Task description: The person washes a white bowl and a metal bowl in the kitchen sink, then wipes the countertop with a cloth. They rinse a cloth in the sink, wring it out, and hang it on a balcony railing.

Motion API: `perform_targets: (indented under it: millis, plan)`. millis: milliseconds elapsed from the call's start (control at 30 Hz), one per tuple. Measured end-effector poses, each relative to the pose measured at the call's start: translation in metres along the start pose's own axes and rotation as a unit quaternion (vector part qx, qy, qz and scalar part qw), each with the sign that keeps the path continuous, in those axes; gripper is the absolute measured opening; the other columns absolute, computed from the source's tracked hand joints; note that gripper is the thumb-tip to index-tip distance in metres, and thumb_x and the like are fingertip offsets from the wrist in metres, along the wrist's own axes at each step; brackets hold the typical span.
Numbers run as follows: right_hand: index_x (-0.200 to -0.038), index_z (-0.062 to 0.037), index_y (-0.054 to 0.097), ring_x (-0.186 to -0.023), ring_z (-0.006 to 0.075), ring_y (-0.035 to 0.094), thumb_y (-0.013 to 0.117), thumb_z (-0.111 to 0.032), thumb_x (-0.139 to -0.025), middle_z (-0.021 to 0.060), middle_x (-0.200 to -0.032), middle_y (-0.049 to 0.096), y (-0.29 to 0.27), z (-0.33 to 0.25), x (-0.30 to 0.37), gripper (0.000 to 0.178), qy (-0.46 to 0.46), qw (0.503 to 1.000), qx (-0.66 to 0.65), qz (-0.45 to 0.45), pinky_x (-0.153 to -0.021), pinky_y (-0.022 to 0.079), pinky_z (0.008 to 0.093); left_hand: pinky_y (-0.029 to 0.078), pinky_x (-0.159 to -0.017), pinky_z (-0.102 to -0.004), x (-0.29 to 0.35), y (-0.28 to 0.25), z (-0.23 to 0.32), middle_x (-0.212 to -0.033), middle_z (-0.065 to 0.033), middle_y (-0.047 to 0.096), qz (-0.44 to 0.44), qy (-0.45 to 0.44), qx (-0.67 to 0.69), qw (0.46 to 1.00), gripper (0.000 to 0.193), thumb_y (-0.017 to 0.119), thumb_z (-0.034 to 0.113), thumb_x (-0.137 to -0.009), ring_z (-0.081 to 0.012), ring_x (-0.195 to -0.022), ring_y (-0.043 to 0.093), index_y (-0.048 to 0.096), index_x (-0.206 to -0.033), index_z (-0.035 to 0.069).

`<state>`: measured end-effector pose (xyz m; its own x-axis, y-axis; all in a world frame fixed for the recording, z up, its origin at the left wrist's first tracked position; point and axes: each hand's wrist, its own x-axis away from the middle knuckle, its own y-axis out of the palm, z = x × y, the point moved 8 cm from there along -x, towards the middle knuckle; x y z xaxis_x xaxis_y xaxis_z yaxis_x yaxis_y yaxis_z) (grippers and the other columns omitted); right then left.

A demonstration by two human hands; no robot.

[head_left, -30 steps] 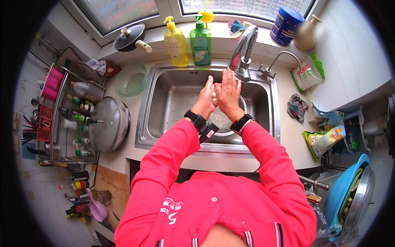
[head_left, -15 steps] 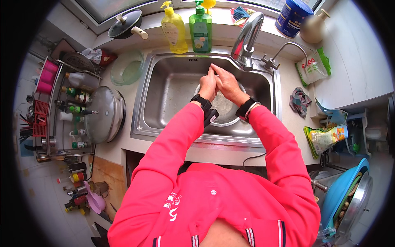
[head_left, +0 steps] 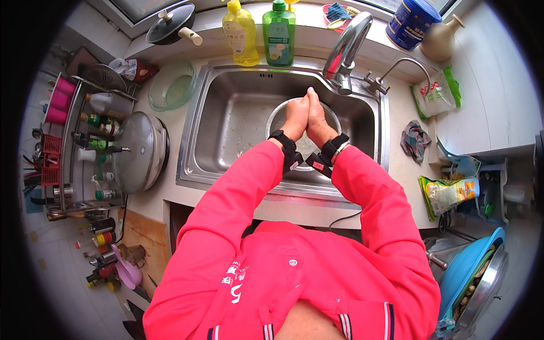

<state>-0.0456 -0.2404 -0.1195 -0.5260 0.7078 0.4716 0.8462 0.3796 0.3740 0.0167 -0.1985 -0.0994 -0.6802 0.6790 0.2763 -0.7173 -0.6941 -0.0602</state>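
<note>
My left hand (head_left: 296, 118) and my right hand (head_left: 318, 120) are pressed together palm to palm above a round metal basin (head_left: 306, 146) in the sink. The left fingers are curled against the right hand, while the right fingers point away from me, held close together. Whatever lies between the palms, if anything, is hidden. The basin sits in the right half of the steel sink (head_left: 226, 122), partly covered by my hands and wrists. Beyond it, slightly to the right, stands the chrome faucet (head_left: 347, 48); no stream of water shows from it.
Behind the sink stand yellow (head_left: 241, 37) and green (head_left: 278, 37) bottles. A glass bowl (head_left: 171, 90) is at the left, near a large lidded pan (head_left: 136, 152) and a rack of bottles. On the right are a thin curved tap (head_left: 411, 61), a crumpled cloth (head_left: 415, 140) and bags.
My hands have shifted a little to the right, and the right hand has turned more upright against the left. My wrists have come closer together. The view has moved slightly.
</note>
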Motion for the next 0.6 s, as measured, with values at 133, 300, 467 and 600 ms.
perform_targets:
  millis: [133,300,467,600]
  plan:
    - [-0.103,0.0043,0.061,-0.088,0.023,0.058,0.05,-0.059,-0.082,0.0145,-0.1,0.062,-0.004,0.004,0.014,0.068,-0.005,0.996,0.003,0.085,-0.079,0.046,0.0354,0.045,-0.065,-0.0346,0.011,0.001,-0.012,-0.078,-0.0111,0.066,-0.02,-0.033,0.085,0.996,0.039,0.054,0.035,-0.087,-0.0171,-0.07,0.058,0.065,-0.084,-0.003]
    - [-0.102,0.0061,0.061,-0.091,0.0255,0.059,0.047,-0.055,-0.084,0.0166,-0.102,0.062,-0.007,0.02,0.026,0.064,0.045,0.99,-0.062,0.115,-0.081,0.046,0.0385,0.045,-0.064,-0.0314,0.021,0.003,-0.026,-0.082,-0.0035,0.063,-0.054,-0.076,0.084,0.992,0.03,0.053,0.029,-0.09,-0.0127,-0.071,0.055,0.065,-0.087,0.002]
    - [-0.104,0.0054,0.059,-0.094,0.0277,0.059,0.043,-0.054,-0.086,0.0176,-0.104,0.062,-0.016,0.031,0.025,0.064,0.028,0.987,-0.001,0.157,-0.082,0.046,0.0397,0.046,-0.063,-0.0345,0.025,0.001,-0.03,-0.079,-0.0109,0.067,-0.057,-0.055,0.094,0.992,0.036,0.054,0.033,-0.087,-0.0179,-0.073,0.06,0.067,-0.088,-0.001]
    - [-0.104,0.0021,0.061,-0.08,0.0174,0.056,0.035,-0.065,-0.088,0.013,-0.091,0.061,-0.015,0.033,0.021,0.074,0.107,0.984,0.144,0.006,-0.069,0.045,0.036,0.039,-0.042,-0.0247,0.03,0.007,-0.044,-0.066,0.0003,0.058,-0.167,-0.229,0.162,0.945,0.039,0.05,0.049,-0.091,-0.0132,-0.049,0.051,0.057,-0.08,0.012]
